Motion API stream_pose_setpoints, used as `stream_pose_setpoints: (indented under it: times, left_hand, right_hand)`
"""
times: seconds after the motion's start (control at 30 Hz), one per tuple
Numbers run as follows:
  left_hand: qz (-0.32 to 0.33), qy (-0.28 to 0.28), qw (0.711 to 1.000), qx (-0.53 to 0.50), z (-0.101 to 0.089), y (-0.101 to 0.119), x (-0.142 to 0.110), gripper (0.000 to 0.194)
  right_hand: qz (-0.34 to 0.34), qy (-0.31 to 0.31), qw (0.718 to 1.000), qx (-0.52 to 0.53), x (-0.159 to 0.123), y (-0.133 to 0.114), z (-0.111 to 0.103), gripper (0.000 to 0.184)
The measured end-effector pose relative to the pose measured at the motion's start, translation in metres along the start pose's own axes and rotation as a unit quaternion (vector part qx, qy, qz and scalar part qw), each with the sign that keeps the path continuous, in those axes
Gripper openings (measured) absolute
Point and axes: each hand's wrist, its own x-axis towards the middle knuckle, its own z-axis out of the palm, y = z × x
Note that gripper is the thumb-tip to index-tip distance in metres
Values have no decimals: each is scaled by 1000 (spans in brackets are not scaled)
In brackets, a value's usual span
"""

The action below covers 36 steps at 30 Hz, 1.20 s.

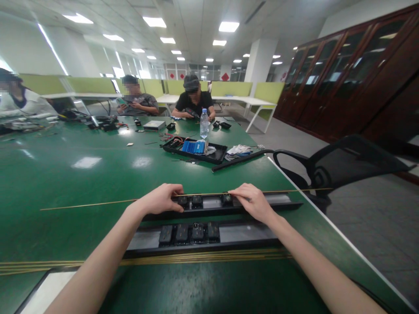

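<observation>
A long thin brass-coloured rod (209, 194) lies along the far edge of the rear black channel (262, 209), sticking out past both ends. My left hand (160, 198) curls around a black socket module (183, 201) in that channel, thumb on the near side and fingers on the far side. My right hand (253, 201) is closed, its fingertips pinching the rod just above another black socket module (227, 199). One more socket module (197, 201) sits between my hands. Nearer to me, a second black channel (245, 231) holds a row of several black socket modules (198, 233).
Several brass-coloured rods (203, 258) lie along the near side. A white panel (49, 290) rests at lower left. Farther off are a black tray (216, 157) with a blue part, a bottle (204, 124), gloves (240, 151) and a black strip (240, 160). A chair (343, 161) stands right; people sit opposite.
</observation>
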Motion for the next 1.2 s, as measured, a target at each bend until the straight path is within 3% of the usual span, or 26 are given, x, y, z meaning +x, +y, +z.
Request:
stream_pose_setpoints:
  times: [1.2]
  left_hand:
    - [11,-4,1000,-6,-1,-1,1,35]
  right_hand:
    - [23,-5,1000,-2,0,-1,-1,24]
